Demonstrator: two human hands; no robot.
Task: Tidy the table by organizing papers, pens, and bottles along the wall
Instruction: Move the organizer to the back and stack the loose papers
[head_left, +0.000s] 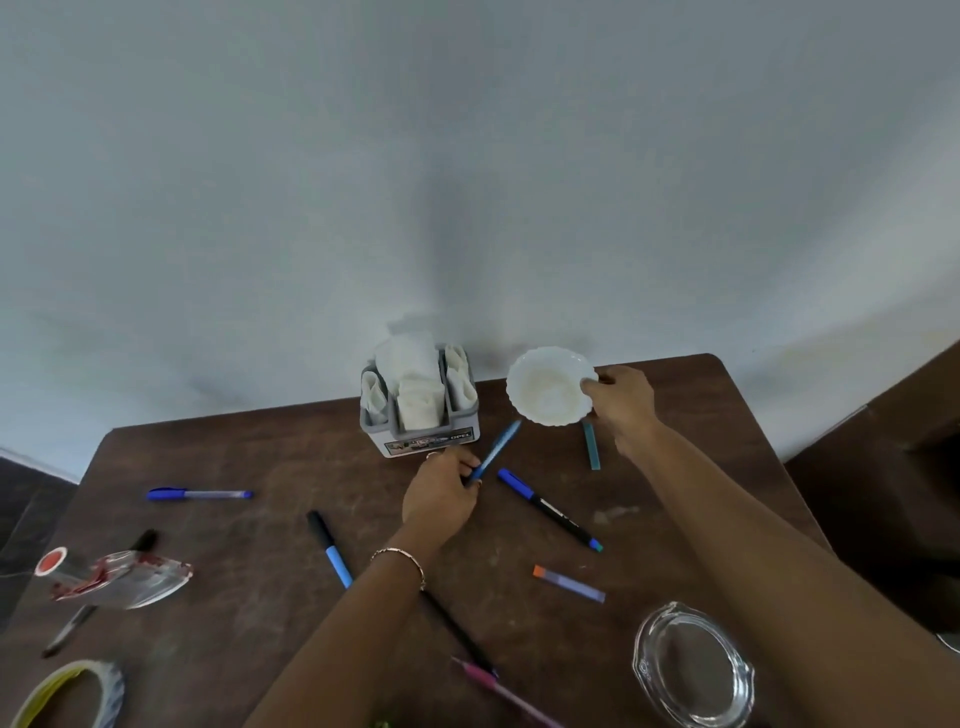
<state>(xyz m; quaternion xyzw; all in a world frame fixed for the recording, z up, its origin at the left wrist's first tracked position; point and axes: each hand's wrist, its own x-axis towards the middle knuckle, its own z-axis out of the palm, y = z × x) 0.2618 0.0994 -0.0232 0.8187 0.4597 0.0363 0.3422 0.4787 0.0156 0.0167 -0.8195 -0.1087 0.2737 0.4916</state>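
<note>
My left hand (441, 493) pinches a blue pen (496, 449) and holds it tilted just above the brown table (260, 457), in front of a grey organizer (418, 410) stuffed with white papers by the wall. My right hand (623, 402) grips the rim of a white scalloped bowl (548, 384), lifted near the wall. Several pens lie loose: a blue-capped pen (200, 493) at left, a black and blue marker (329, 548), a blue and black marker (548, 506), a teal stick (591, 446), a short orange-tipped piece (569, 583) and a pink pen (498, 688) at the front.
A crushed clear bottle with a red cap (114, 574) lies at the left edge over a black marker (67, 631). A tape roll (72, 693) sits at the front left corner. A glass dish (693, 670) stands at the front right. A dark cabinet (893, 457) flanks the table's right side.
</note>
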